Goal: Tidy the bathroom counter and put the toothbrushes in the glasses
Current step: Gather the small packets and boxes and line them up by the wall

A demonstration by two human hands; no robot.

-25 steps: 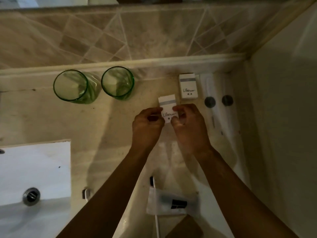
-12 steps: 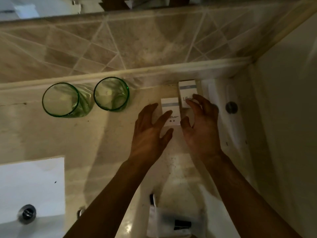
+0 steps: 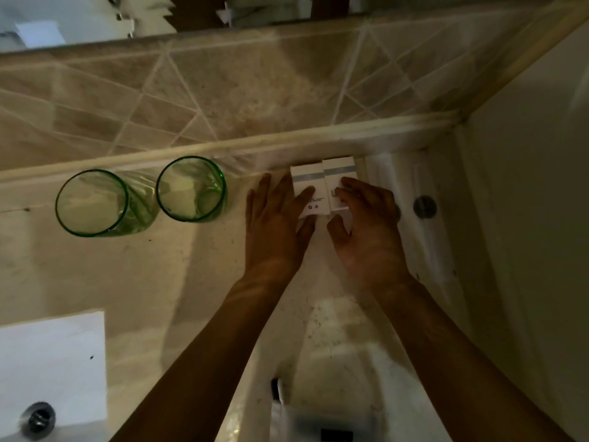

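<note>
both hands are resting on two white boxes at upper centre, against the back ledge: left hand (image 3: 275, 224) with fingers straight and slightly apart on the left box (image 3: 302, 183), right hand (image 3: 366, 224) with fingers loosely bent and spread over the right box (image 3: 339, 173), clamped on nothing. the boxes are sitting side by side, touching. two green glasses (image 3: 191, 189) are standing empty at upper left, just beside the left hand. a toothbrush (image 3: 277, 390) in its wrapper is lying at the bottom edge of the tabletop (image 3: 143, 275). a sideways sweep of the left hand could be knocking the nearer glass over; a harder push may be skewing the light boxes.
</note>
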